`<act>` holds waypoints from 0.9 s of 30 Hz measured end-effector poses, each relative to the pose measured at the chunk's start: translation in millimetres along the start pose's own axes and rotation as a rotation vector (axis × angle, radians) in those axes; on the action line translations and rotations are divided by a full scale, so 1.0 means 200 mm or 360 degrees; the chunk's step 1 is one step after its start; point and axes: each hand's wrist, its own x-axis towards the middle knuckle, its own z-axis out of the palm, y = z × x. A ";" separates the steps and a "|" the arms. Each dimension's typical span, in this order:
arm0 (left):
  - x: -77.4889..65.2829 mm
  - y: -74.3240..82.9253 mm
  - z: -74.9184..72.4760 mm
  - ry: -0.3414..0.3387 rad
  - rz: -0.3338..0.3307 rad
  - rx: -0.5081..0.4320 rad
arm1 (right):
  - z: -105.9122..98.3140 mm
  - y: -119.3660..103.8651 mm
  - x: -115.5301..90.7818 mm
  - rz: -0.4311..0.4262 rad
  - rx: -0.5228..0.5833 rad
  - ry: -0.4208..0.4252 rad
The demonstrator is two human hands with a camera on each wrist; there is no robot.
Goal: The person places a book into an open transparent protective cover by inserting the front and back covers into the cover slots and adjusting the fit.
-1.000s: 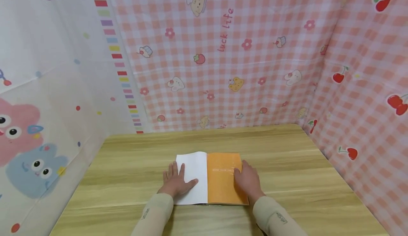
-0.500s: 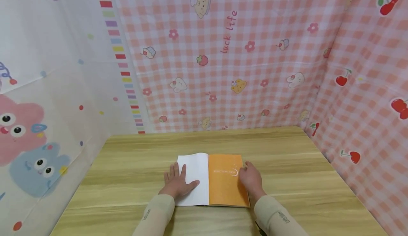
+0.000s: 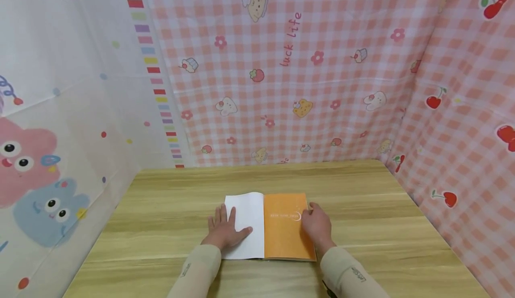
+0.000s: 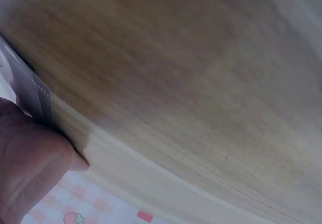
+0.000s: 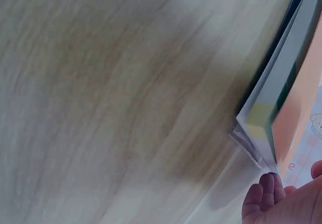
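An open book lies on the table, with a white page point(image 3: 251, 213) on the left and an orange page point(image 3: 281, 235) with small white print on the right. My left hand point(image 3: 225, 232) rests spread on the white page, its fingers reaching over the outer left edge. At the right edge, my right hand point(image 3: 318, 227) holds the orange page, thumb side toward the page and fingers curled. The right wrist view shows fingertips of this hand point(image 5: 274, 199) at the page edges, with the orange page point(image 5: 299, 103) standing a little apart from the pages below.
The wood-grain table point(image 3: 161, 226) extends around the book on all sides. A pink checked cloth point(image 3: 281, 88) hangs behind it and along the right. On the left hangs a white cloth point(image 3: 112, 110) with cartoon figures. Pale sleeves point(image 3: 203, 262) cover both forearms.
The right hand has shifted slightly outward to the page's right edge, its fingers more curled, uncovering more of the white print. The left hand stays on the white page. The view has shifted slightly.
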 end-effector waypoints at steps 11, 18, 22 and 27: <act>0.02 -0.01 0.02 0.0007 0.0015 -0.0023 | -0.04 -0.06 0.04 0.0027 0.0332 0.0147; 0.02 -0.02 0.02 0.0015 0.0023 -0.0048 | -0.04 -0.14 0.05 0.0052 0.0770 -0.0064; 0.02 -0.02 0.02 0.0012 0.0013 -0.0061 | -0.02 -0.18 0.04 0.0009 0.0819 -0.0179; 0.02 -0.03 0.02 0.0024 0.0001 -0.0078 | 0.01 -0.21 0.01 0.0000 0.0929 -0.0317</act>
